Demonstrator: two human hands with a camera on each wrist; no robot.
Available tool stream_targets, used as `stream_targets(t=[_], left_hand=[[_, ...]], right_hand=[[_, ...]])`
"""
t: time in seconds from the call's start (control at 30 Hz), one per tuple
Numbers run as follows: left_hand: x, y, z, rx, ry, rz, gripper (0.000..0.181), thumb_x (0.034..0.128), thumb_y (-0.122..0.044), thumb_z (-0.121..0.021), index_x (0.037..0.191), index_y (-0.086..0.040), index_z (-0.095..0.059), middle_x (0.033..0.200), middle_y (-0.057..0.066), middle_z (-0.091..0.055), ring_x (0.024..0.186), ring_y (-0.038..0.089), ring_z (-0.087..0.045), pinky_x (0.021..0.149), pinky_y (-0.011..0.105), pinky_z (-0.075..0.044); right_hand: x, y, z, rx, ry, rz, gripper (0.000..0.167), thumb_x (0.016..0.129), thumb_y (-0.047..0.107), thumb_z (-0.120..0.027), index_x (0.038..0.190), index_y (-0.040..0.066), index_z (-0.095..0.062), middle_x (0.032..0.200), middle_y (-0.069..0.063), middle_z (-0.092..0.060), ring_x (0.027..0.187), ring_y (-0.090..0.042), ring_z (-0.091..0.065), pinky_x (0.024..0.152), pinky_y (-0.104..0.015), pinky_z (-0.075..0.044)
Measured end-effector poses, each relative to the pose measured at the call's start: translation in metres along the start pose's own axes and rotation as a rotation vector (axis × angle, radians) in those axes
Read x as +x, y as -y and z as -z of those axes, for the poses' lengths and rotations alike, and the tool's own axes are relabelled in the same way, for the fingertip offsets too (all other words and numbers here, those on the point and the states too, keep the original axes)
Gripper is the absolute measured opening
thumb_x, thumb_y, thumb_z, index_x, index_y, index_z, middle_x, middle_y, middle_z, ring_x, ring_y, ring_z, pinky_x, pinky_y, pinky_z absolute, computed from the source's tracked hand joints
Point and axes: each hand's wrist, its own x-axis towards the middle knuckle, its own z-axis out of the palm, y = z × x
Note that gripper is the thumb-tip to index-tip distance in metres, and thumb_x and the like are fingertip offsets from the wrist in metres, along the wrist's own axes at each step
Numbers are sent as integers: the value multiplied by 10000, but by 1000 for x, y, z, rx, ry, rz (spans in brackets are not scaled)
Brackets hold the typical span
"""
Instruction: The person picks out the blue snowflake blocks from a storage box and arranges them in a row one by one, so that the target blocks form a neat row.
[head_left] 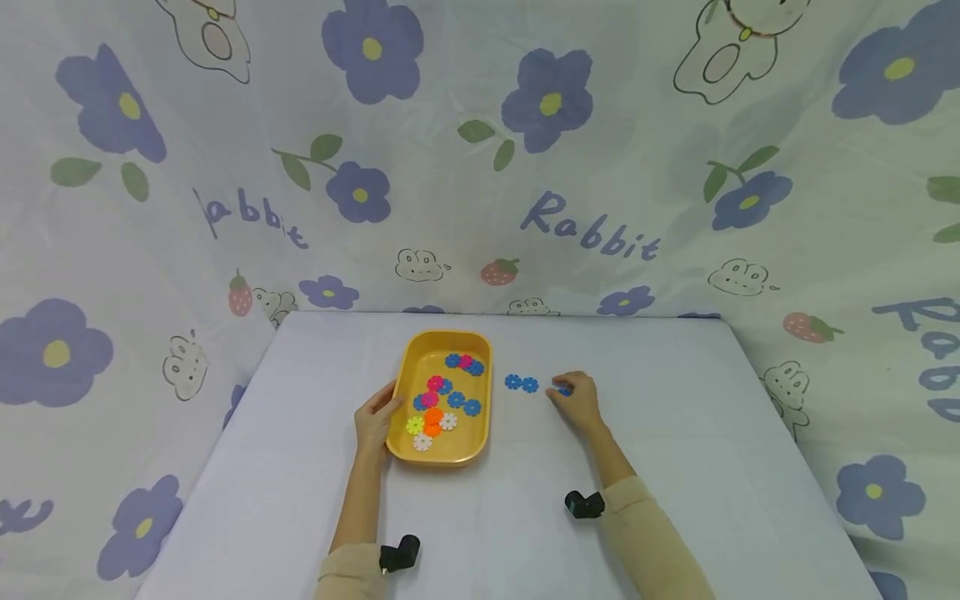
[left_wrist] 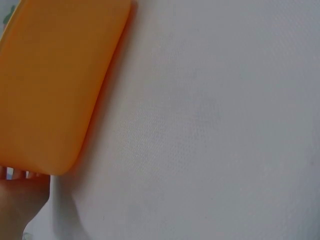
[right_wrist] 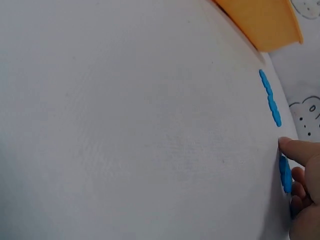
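Note:
My left hand grips the left side of a yellow tray; in the left wrist view its fingers are partly hidden by the tray wall. Inside lie several notched, flower-shaped plastic discs: blue discs, pink, orange, white and yellow-green ones, some joined or overlapping. Right of the tray, my right hand has its fingers curled around a blue notched disc, which they partly hide in the head view. Between tray and hand, two blue discs lie linked side by side on the table.
A white cloth covers the table. A patterned curtain with flowers and rabbits stands behind it and at both sides. Black wrist cameras are worn near both sleeves.

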Motion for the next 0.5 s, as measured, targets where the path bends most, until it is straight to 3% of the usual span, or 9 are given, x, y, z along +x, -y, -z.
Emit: stream_targets(t=[0.07, 0.3, 0.5], left_hand=[[0, 0, 0, -5, -3, -1, 438, 871, -81, -640, 1300, -42, -559, 1348, 139, -527, 1140, 149, -529, 919, 168, -464], [0, -1, 0, -15, 6, -1, 437, 876, -67, -636, 1303, -26, -552, 1356, 150, -518, 1185, 190, -511, 896, 149, -469], [0, -1, 0, -24, 17, -2, 460, 874, -69, -638, 1319, -19, -533, 1374, 163, -496, 1200, 198, -501, 919, 159, -458]], right_hand=[[-1, 1, 1, -19, 10, 1, 328, 785, 81, -743, 1041, -102, -650, 1021, -234, -614, 982, -372, -558, 881, -476, -492], [-14, 9, 16, 12, 80, -116, 512, 778, 127, -764, 1201, -89, -573, 1160, -255, -579, 1072, -377, -543, 930, -474, -474], [-17, 4, 23, 32, 103, -102, 482, 756, 28, -756, 1191, -84, -584, 1128, -235, -626, 1019, -350, -580, 896, -440, -499]])
